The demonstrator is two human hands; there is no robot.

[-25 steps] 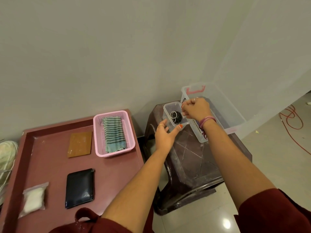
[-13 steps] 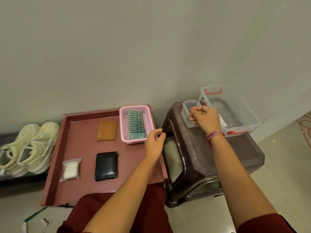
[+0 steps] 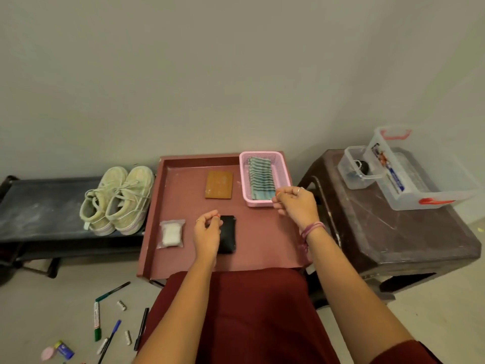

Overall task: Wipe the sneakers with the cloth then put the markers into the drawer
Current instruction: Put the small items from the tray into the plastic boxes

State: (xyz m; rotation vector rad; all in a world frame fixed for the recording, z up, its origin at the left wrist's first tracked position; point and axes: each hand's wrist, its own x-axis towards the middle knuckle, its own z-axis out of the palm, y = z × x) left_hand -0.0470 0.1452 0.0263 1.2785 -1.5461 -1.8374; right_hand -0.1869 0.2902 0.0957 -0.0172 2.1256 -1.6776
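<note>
Fingers (image 3: pixel 284 193) of the right hand (image 3: pixel 296 206) curl loosely, holding nothing, at the near rim of the pink basket (image 3: pixel 284 177) with the striped cloth (image 3: pixel 261 178); the left hand (image 3: pixel 207 231) hovers clenched over a black wallet (image 3: pixel 228 233) on the worktop (image 3: pixel 259 240). Sneakers (image 3: pixel 118 200) sit left on a black bench (image 3: pixel 39 206); markers (image 3: pixel 97 321) lie on the floor

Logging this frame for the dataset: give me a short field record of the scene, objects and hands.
sneakers: pair on dark bench, left of tray
cloth: striped, folded inside pink basket
tray: red, holds basket, black wallet, brown card, plastic bag
markers: on floor, lower left
left hand: fingers curled, over wallet, holds nothing visible
right hand: at basket's near edge, fingers curled, contact unclear
clear boxes: on brown stool, right
</note>
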